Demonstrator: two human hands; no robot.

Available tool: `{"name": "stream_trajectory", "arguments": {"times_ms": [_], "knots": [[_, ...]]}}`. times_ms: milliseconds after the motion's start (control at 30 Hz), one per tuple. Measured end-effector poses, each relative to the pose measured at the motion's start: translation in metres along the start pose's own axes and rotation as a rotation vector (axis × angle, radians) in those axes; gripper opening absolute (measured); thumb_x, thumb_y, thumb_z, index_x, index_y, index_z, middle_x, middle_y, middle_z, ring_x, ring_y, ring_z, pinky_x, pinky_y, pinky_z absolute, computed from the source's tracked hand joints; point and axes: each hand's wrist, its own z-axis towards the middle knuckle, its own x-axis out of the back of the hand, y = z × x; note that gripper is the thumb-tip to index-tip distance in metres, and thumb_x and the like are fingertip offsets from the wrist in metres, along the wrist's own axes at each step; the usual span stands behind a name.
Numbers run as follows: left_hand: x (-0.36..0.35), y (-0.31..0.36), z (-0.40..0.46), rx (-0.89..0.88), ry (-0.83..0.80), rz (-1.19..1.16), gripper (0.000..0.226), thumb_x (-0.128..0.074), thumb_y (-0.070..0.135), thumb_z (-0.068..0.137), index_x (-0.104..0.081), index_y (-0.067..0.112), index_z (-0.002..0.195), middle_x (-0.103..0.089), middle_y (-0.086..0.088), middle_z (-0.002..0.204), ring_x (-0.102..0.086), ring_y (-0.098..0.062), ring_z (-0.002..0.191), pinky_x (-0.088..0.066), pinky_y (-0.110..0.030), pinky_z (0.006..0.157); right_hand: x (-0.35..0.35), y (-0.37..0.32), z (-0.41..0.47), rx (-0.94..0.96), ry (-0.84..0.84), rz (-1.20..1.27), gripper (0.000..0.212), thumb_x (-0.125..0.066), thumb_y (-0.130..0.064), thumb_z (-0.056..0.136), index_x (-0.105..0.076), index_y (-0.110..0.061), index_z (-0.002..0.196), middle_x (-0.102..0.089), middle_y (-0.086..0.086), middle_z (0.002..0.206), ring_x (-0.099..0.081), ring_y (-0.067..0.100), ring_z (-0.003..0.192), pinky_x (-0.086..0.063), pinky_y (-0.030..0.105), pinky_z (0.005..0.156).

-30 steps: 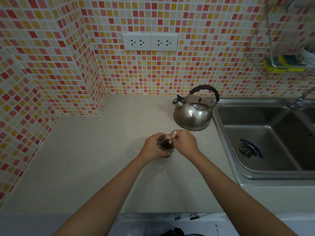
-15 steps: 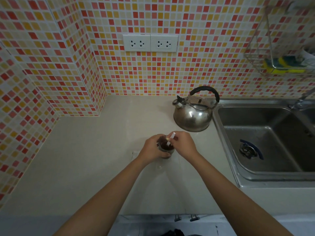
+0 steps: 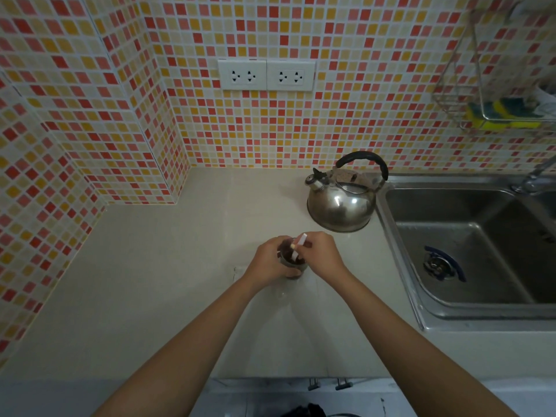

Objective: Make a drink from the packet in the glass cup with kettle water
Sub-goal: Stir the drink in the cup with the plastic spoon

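My right hand [image 3: 322,257] has tipped the white stick [image 3: 298,247] a little since before; its long axis leans up-right out of the glass cup [image 3: 293,263]. My left hand [image 3: 269,261] wraps the cup; right fingers pinch the stick.

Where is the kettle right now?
The kettle stands on the counter near the tiled back wall, beside the sink's left edge, just beyond the glass cup.

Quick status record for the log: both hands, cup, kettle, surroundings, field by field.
left hand: wrapped around the glass cup, steadying it on the counter
right hand: fingers pinch a white stick, its lower end in the cup
glass cup: upright, holds dark brown liquid
white stick: tilted, top end pointing away from the person
kettle: steel, on the counter behind the cup, apart from it
sink: to the right; no items visible inside
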Motion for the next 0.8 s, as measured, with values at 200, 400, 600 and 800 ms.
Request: {"name": "stream_trajectory", "arguments": {"times_ms": [200, 400, 600, 800], "knots": [[0.0, 0.0, 0.001, 0.015, 0.004, -0.002, 0.076, -0.09, 0.015, 0.047, -0.062, 0.021, 0.117, -0.064, 0.005, 0.112, -0.061, -0.019, 0.108, -0.049, -0.029, 0.096, 0.004, 0.015, 0.001, -0.061, 0.109, 0.007, 0.026, -0.052, -0.015, 0.091, -0.071, -0.006, 0.078, -0.071, 0.009, 0.075, -0.059, 0.019, 0.065, -0.04, 0.024, 0.06], [-0.001, -0.001, 0.002, 0.013, 0.006, 0.004, 0.078, -0.09, 0.015, 0.047, -0.061, 0.017, 0.119, -0.065, -0.002, 0.119, -0.061, -0.019, 0.109, -0.049, -0.03, 0.099, 0.007, 0.015, 0.002, -0.349, 0.156, 0.435, 0.019, -0.055, 0.001, 0.081, -0.073, 0.003, 0.074, -0.063, 0.004, 0.055, -0.05, 0.014, 0.047, -0.04, 0.023, 0.05], [0.0, -0.001, 0.002, 0.018, 0.007, -0.018, 0.075, -0.089, 0.01, 0.05, -0.062, 0.015, 0.12, -0.065, -0.003, 0.119, -0.061, -0.02, 0.112, -0.05, -0.031, 0.097, 0.029, 0.012, 0.005, -0.337, 0.179, 0.588, 0.013, -0.06, -0.003, 0.083, -0.072, -0.002, 0.085, -0.061, 0.005, 0.056, -0.046, 0.012, 0.043, -0.035, 0.021, 0.046], [0.001, 0.004, 0.0, 0.015, -0.011, -0.018, 0.074, -0.088, 0.008, 0.053, -0.061, 0.013, 0.122, -0.065, -0.007, 0.122, -0.06, -0.025, 0.114, -0.049, -0.041, 0.101, 0.027, -0.001, -0.005, 0.085, 0.042, 0.178, 0.012, -0.062, -0.009, 0.084, -0.074, -0.008, 0.081, -0.068, 0.001, 0.068, -0.06, 0.003, 0.058, -0.049, 0.022, 0.057]]}}
